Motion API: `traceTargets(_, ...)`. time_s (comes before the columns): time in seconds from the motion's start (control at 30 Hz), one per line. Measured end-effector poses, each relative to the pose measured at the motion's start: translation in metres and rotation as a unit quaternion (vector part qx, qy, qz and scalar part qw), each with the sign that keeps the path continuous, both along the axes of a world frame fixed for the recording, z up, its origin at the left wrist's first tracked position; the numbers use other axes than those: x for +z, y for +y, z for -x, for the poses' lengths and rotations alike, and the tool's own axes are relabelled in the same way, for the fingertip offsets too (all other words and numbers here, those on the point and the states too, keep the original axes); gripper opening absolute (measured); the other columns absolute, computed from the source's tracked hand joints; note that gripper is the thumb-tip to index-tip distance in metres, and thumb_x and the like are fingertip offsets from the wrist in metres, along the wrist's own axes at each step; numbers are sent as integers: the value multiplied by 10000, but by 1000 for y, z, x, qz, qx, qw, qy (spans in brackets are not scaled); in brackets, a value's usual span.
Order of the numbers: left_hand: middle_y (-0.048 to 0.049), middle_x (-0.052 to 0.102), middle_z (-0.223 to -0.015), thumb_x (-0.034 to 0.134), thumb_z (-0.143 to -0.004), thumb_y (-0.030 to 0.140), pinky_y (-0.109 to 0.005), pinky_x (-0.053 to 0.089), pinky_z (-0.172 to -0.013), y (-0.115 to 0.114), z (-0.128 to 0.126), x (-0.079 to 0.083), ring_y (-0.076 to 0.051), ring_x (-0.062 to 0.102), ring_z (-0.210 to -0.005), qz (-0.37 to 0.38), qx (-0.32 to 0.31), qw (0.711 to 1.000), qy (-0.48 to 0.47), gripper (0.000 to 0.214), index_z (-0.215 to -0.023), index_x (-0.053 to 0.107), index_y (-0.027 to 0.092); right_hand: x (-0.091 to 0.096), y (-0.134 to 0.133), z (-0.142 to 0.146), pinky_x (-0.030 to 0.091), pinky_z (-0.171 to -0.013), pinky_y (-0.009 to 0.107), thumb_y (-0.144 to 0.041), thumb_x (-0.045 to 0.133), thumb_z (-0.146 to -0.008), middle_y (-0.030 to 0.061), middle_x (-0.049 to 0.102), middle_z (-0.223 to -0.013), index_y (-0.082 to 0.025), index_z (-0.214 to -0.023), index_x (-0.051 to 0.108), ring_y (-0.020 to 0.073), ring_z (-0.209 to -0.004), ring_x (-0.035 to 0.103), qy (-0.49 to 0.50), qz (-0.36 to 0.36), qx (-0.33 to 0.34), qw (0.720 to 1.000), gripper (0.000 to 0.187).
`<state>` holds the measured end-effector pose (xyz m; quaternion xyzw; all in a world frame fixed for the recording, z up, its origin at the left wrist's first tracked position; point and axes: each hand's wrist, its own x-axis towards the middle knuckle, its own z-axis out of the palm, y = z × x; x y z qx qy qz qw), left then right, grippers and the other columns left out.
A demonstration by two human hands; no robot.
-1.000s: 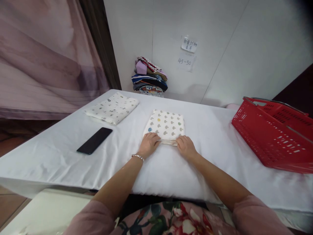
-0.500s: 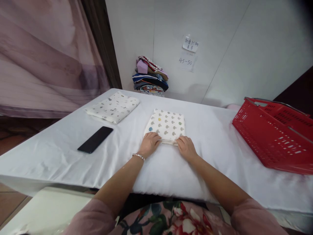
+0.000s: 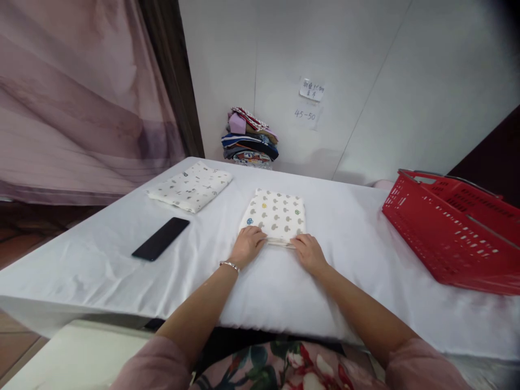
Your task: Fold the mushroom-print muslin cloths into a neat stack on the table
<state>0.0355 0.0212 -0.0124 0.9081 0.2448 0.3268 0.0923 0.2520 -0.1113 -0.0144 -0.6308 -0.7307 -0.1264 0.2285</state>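
A folded white cloth [image 3: 277, 214] printed with grey mushroom-like shapes and a few blue, yellow and green ones lies in the middle of the table, its layers showing along the near edge. With fingers closed, my left hand [image 3: 247, 246] grips its near left corner. At the near right corner, my right hand [image 3: 310, 252] pinches the layers, fingertips on the edge. My thumbs are mostly hidden. Farther left lies another folded white cloth [image 3: 193, 187] with small dark prints, apart from both hands.
A black phone [image 3: 161, 239] rests left of my hands on the white-covered table [image 3: 353, 238]. To the right stands a red plastic basket [image 3: 450, 233] with metal handles. Behind the table, a pile of folded fabrics [image 3: 249, 138] sits against the wall, near paper notes [image 3: 311, 90].
The whole view has shifted slightly, so things sit a little lower in the picture. Both hands stay at the near corners of the cloth, with hardly any movement.
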Motion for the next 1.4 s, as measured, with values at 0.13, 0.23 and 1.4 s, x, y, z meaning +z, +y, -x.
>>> traceTargets(0.13,-52,613,-921,517,-857,260,-376,423,-834,-1,1,1,-194,535,-904,3,3,1000,-1,156,-921,654,220,0,2,-1,388,-740,315,-34,443,-785,62,596,-949,-208,-1016,645,195,-874,497,42,-6,1,999,353)
traceTargets(0.23,-49,613,-915,512,-861,260,-370,423,-832,-1,1,2,-186,540,-897,5,8,1000,-7,147,-902,645,211,7,5,0,397,-737,317,-31,448,-753,48,600,-921,-219,-949,662,190,-859,513,74,-3,-5,997,345)
traceTargets(1.4,-112,533,-1233,493,-846,331,-341,394,-904,51,-28,43,-236,500,-1114,188,277,942,13,354,-1158,531,168,6,48,32,82,-1114,439,-477,258,-933,74,275,-1484,-164,-1402,347,239,-1384,163,-8,149,-58,987,571)
